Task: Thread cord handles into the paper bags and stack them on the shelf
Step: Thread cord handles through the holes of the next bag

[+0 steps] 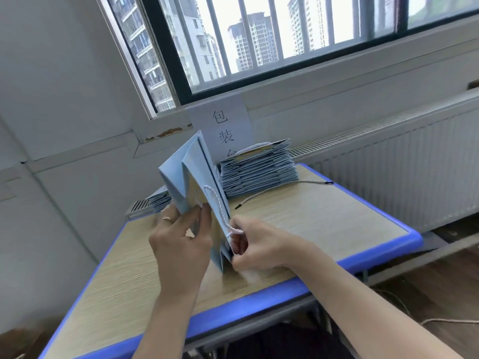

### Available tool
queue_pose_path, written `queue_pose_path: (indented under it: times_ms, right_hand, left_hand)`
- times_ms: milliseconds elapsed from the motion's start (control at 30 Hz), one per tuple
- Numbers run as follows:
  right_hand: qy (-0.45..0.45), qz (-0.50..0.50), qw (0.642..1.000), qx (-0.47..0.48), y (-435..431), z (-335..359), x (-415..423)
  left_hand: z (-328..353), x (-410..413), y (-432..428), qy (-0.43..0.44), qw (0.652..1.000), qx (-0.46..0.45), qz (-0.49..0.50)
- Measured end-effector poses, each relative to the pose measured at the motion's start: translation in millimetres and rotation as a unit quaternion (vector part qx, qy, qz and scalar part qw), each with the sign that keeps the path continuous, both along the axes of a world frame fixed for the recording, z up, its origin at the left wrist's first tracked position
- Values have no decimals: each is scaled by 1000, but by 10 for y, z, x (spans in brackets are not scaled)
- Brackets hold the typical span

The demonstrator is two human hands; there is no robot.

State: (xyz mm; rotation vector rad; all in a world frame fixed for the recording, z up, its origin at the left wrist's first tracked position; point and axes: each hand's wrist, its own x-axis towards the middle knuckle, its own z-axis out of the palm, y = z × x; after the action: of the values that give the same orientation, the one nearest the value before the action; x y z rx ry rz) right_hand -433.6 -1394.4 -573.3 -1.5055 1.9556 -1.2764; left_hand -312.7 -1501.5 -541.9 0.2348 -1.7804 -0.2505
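Near the frame's lower centre, gripped the paper bag [191, 177] standing on the table [311, 224] with left hand [181, 242], probably to steady it; pinched white cord [215, 200] with right hand [254, 247] for threading. Farther back, had stacked bags [259, 169] and loose cords [318, 181] within reach.

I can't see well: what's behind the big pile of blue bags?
A paper sign with writing, stuck on the wall. The pile of bags covers its bottom part.

pale blue folded paper bag [191, 174] upright, white cord [216, 203] threaded.
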Motion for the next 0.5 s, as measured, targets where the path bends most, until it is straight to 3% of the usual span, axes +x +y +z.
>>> queue_pose_path:
  times_ms: [167,500]
  right_hand:
    - [-5,-25,999,-21,-42,7,35]
    - [89,-99,990,-47,59,28,58]
  left_hand:
    - [-121,13,-13,-50,998,-24,23]
    - [-205,100,-89,-127,989,61,47]
